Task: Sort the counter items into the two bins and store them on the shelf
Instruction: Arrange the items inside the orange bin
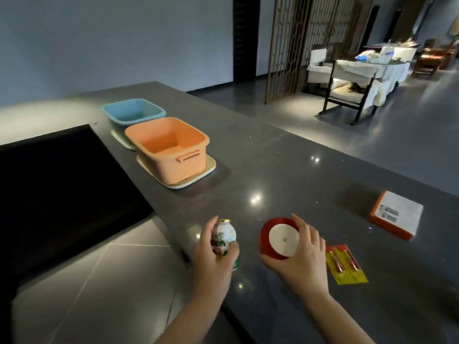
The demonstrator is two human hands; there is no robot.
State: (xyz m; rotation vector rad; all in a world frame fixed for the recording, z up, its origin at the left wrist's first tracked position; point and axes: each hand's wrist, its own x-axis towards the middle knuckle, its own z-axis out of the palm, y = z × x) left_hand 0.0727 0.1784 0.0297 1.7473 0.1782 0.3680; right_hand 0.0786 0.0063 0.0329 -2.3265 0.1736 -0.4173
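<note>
While the left hand (213, 254) clasped the small white plastic drink bottle (224, 240), light but slick-looking, the right hand (301, 254) pinched the rigid red ribbon spool (278, 238) by its rim.

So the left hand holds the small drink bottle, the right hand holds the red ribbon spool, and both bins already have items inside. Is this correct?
Not quite: in the head view the orange bin and the blue bin look empty. The rest holds: the left hand grips the small drink bottle, and the right hand holds the red ribbon spool.

orange bin (171, 155), blue bin (134, 112), red ribbon spool (278, 238)
</note>
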